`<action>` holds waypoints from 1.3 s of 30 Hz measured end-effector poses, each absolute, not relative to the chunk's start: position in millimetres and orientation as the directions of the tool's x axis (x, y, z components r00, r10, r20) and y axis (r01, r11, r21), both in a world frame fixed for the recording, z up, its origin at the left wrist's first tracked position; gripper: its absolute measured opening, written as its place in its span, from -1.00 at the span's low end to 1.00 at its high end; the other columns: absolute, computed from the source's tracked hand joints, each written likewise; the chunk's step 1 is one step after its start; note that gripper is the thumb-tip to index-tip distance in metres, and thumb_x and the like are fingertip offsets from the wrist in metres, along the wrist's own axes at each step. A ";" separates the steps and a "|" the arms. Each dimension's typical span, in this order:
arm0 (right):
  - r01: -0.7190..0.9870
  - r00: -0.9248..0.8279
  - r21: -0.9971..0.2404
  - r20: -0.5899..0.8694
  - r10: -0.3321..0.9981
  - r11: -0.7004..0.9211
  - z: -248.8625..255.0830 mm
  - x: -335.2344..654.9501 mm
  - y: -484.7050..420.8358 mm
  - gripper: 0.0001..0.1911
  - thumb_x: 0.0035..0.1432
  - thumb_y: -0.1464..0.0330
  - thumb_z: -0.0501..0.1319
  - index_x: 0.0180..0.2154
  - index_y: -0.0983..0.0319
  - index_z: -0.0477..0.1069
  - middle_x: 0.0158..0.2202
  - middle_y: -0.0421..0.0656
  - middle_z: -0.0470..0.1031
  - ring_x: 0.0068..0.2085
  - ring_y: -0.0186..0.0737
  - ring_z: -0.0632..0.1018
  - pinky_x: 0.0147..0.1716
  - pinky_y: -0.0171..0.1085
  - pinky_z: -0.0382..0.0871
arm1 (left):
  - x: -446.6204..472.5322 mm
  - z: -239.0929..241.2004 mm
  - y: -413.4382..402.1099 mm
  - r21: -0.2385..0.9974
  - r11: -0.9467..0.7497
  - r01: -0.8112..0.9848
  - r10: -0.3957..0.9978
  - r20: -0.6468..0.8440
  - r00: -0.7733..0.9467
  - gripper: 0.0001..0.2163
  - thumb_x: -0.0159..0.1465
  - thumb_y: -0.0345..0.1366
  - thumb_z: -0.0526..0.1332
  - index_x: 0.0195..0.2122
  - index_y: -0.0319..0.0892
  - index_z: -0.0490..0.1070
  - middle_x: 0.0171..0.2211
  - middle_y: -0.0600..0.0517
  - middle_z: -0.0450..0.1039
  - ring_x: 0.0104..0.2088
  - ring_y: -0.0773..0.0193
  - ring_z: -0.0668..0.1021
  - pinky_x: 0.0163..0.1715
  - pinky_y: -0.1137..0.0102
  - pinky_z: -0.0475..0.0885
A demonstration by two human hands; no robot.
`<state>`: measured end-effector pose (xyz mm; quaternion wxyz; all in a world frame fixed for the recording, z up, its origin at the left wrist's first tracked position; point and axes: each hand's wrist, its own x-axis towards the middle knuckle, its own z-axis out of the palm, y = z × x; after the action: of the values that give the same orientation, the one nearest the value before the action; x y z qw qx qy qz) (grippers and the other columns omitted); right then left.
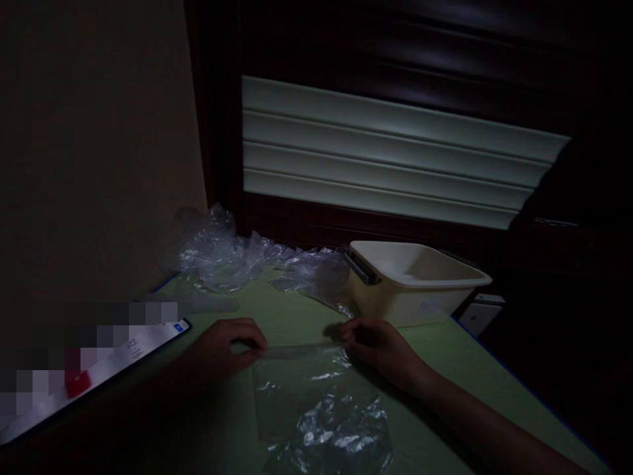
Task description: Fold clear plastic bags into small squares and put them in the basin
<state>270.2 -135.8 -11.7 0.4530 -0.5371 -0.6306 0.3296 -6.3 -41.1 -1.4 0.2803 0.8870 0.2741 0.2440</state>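
Note:
A clear plastic bag (297,389) lies over the green tabletop in front of me, its far edge stretched between both hands. My left hand (230,346) pinches that edge at its left corner, thumb against fingers. At the right corner, my right hand (373,346) is closed with its fingertips on the same edge. Closer to me, crumpled clear plastic (341,432) catches the light; I cannot tell if it is part of this bag or a separate one.
Crumpled clear bags (217,254) are heaped along the back of the green table (425,396). A cream plastic bin (395,297) with dark handles stands at the back right. A lit phone (109,366) is at the left, partly blurred. Behind are a wall and a slatted panel (386,152).

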 end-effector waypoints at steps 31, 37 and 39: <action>0.762 -0.627 -0.062 0.174 0.759 0.644 22.5 213.1 -136.6 -0.72 0.17 0.56 0.07 -0.13 0.27 0.45 -0.18 -0.04 0.53 -0.19 -0.15 0.52 -0.16 -0.22 0.35 | -9.6 -4.7 -67.1 -0.125 -0.969 0.214 0.172 0.287 0.943 -0.90 0.27 -0.48 0.18 -0.36 -0.21 0.44 -0.30 0.02 0.50 -0.22 0.24 0.46 -0.20 0.38 0.32; 0.763 -0.646 0.083 0.053 0.762 0.641 19.2 193.3 -128.1 -0.73 0.10 0.60 0.10 -0.19 0.34 0.48 -0.21 0.03 0.54 -0.22 -0.05 0.55 -0.18 -0.11 0.40 | -11.3 0.1 -68.9 -0.139 -0.954 0.267 0.225 0.262 0.939 -0.89 0.23 -0.52 0.19 -0.37 -0.22 0.47 -0.30 0.01 0.51 -0.24 0.20 0.49 -0.24 0.34 0.34; 0.779 -0.625 0.021 0.086 0.776 0.626 16.3 206.3 -134.5 -0.64 0.14 0.59 0.07 -0.04 0.33 0.43 -0.08 0.06 0.51 -0.13 -0.02 0.54 -0.12 -0.08 0.40 | -11.9 2.0 -69.7 -0.128 -0.957 0.262 0.223 0.257 0.940 -0.87 0.22 -0.55 0.19 -0.37 -0.22 0.47 -0.30 0.01 0.51 -0.24 0.21 0.49 -0.23 0.35 0.34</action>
<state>206.3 -134.5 16.3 0.0344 -0.4314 -0.9011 -0.0280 -11.9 -69.7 2.0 -0.0804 0.9817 0.1236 0.1209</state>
